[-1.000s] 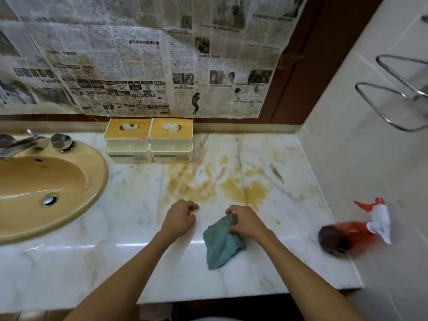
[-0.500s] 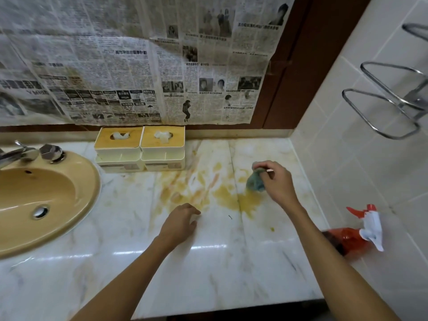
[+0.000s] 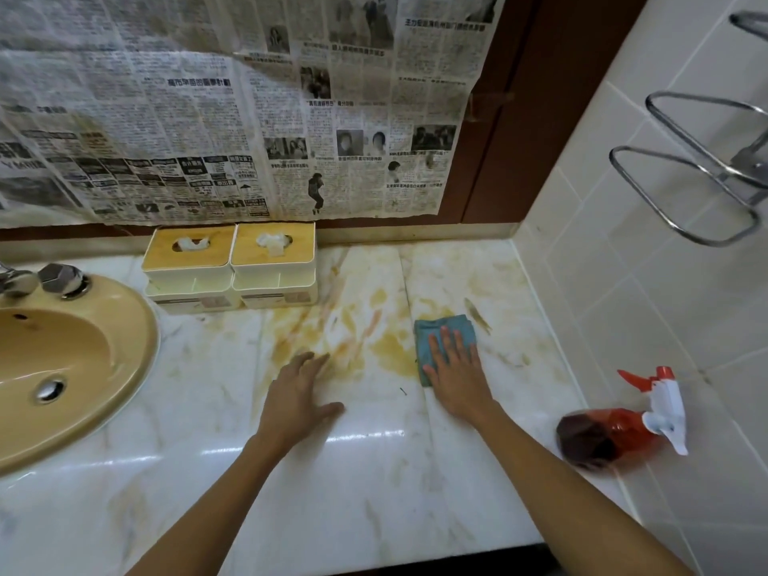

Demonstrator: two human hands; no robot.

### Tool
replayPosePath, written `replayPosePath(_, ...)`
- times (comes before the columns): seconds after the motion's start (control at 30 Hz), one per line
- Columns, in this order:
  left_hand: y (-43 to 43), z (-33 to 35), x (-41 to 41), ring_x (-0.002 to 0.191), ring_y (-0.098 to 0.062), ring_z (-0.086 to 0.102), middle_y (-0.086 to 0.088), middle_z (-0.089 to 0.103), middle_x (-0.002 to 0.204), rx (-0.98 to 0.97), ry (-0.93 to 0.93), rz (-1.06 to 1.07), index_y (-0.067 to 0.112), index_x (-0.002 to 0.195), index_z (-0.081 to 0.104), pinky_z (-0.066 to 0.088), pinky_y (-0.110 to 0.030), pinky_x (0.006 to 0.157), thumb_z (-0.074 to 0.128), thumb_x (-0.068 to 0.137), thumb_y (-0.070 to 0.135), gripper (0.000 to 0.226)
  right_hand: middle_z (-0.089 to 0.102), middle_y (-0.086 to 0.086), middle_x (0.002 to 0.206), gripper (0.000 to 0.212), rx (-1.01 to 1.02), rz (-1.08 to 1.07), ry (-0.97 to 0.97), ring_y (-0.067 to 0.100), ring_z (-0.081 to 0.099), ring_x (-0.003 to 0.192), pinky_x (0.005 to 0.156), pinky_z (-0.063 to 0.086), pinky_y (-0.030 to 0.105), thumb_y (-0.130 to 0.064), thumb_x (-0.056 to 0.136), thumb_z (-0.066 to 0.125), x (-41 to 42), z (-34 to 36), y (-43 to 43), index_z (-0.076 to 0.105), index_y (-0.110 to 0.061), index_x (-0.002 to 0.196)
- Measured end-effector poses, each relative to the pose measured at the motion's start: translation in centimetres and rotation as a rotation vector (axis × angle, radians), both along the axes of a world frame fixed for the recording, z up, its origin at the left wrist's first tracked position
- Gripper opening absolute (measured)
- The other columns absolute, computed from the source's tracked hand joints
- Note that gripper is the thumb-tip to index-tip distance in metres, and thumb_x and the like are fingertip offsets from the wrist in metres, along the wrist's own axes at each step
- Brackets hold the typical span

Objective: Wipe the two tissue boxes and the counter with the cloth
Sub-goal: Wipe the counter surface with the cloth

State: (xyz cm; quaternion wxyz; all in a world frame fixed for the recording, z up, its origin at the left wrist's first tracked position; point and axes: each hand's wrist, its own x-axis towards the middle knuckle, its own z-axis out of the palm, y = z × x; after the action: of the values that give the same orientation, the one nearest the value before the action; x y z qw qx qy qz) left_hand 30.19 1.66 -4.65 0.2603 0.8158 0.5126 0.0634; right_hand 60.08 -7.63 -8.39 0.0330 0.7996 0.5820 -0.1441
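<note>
Pressing soft, limp blue-green cloth point(image 3: 444, 334) flat under spread right hand point(image 3: 457, 374) | far-right on stained white marble bench point(image 3: 374, 492) | left hand point(image 3: 297, 399) splayed, empty | best held by palm.

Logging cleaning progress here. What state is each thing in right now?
cloth: flat under right hand
left hand: open, on counter
counter: yellow-stained
tissue boxes: side by side, tissues poking out
spray bottle: lying down
</note>
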Motion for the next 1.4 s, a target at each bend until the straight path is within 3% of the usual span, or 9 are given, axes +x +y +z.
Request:
replayPosePath(0.27, 4.6, 0.8, -5.2, 0.161, -0.023, 0.0, -0.011, 0.0, 0.174, -0.232, 0.158, 0.238, 0.009, 0.165, -0.002, 0.016, -0.041, 0.129, 0.095, 0.035, 0.072, 0.174, -0.017, 0.017, 0.166, 0.07, 0.088, -0.228, -0.007, 0.035, -0.016, 0.154, 0.124, -0.011, 0.05, -0.055, 0.104, 0.017, -0.4, -0.8, 4.4, -0.007, -0.023, 0.161)
replayPosePath(0.5, 5.6, 1.4, -5.8, 0.161, -0.029, -0.004, -0.016, -0.013, 0.172, -0.321, 0.376, 0.128, 0.001, 0.161, -0.013, 0.019, -0.042, 0.128, 0.09, 0.024, 0.081, 0.189, -0.01, 0.006, 0.169, 0.065, 0.142, 0.196, 0.038, 0.028, -0.013, 0.155, 0.125, -0.003, 0.05, -0.054, 0.103, 0.013, -6.8, -1.5, 3.5, -0.001, -0.031, 0.161)
replayPosePath(0.67, 5.8, 2.0, -5.7, 0.156, -0.031, 0.021, -0.017, 0.005, 0.171, -0.254, 0.523, 0.047, -0.002, 0.16, 0.002, 0.037, -0.04, 0.117, 0.091, 0.028, 0.078, 0.179, 0.0, 0.0, 0.17, 0.056, 0.124, 0.314, 0.021, 0.024, -0.005, 0.156, 0.125, 0.002, 0.048, -0.048, 0.106, 0.017, -5.0, -1.5, 1.1, 0.008, -0.038, 0.161)
replayPosePath(0.73, 6.8, 2.5, -5.7, 0.131, -0.029, 0.052, -0.01, 0.038, 0.148, -0.258, 0.562, 0.003, 0.002, 0.143, 0.032, 0.051, -0.039, 0.097, 0.092, 0.023, 0.077, 0.154, 0.001, 0.002, 0.17, 0.059, 0.11, 0.206, 0.03, 0.026, -0.003, 0.156, 0.126, 0.007, 0.051, -0.048, 0.103, 0.011, -3.5, -1.3, 2.8, 0.01, -0.036, 0.16)
replayPosePath(0.8, 8.1, 3.2, -6.0, 0.104, -0.024, 0.059, -0.001, 0.051, 0.124, -0.265, 0.594, -0.043, 0.012, 0.119, 0.046, 0.052, -0.035, 0.083, 0.095, 0.028, 0.072, 0.119, -0.006, 0.005, 0.169, 0.058, 0.081, 0.086, 0.041, 0.029, -0.008, 0.156, 0.125, 0.005, 0.053, -0.047, 0.104, 0.011, -2.9, -1.0, 5.7, 0.005, -0.034, 0.16)
replayPosePath(0.87, 9.5, 3.6, -6.8, 0.115, -0.024, 0.058, -0.002, 0.058, 0.132, -0.255, 0.563, -0.053, 0.015, 0.131, 0.052, 0.051, -0.034, 0.091, 0.099, 0.049, 0.055, 0.103, -0.011, 0.008, 0.169, 0.057, 0.056, -0.01, 0.055, 0.03, -0.013, 0.155, 0.125, -0.001, 0.053, -0.044, 0.108, 0.018, -3.3, -0.7, 8.6, 0.0, -0.031, 0.161)
replayPosePath(0.97, 10.6, 3.7, -8.6, 0.133, -0.029, 0.053, -0.009, 0.048, 0.151, -0.217, 0.519, 0.046, 0.01, 0.152, 0.04, 0.05, -0.039, 0.103, 0.099, 0.06, 0.033, 0.112, -0.014, 0.01, 0.168, 0.06, 0.076, -0.067, 0.096, 0.032, -0.017, 0.154, 0.124, -0.009, 0.052, -0.047, 0.107, 0.017, -6.2, -0.5, 11.1, -0.002, -0.031, 0.161)
replayPosePath(1.1, 10.5, 3.5, -9.6, 0.122, -0.029, 0.059, -0.009, 0.052, 0.14, -0.237, 0.586, 0.055, 0.006, 0.14, 0.047, 0.055, -0.039, 0.095, 0.101, 0.055, 0.038, 0.106, -0.006, 0.008, 0.169, 0.066, 0.155, 0.113, 0.096, 0.03, -0.012, 0.155, 0.124, -0.008, 0.051, -0.052, 0.099, 0.009, -13.2, -1.3, 10.6, 0.008, -0.031, 0.161)
replayPosePath(1.4, 10.7, 3.0, -11.0, 0.119, -0.027, 0.058, -0.006, 0.062, 0.127, -0.189, 0.498, 0.091, 0.013, 0.136, 0.052, 0.053, -0.04, 0.099, 0.102, 0.048, 0.05, 0.108, 0.027, 0.004, 0.165, 0.055, 0.212, 0.775, 0.197, 0.023, 0.013, 0.153, 0.124, 0.013, 0.045, -0.035, 0.104, 0.027, -18.2, -2.8, 5.1, 0.032, -0.019, 0.157)
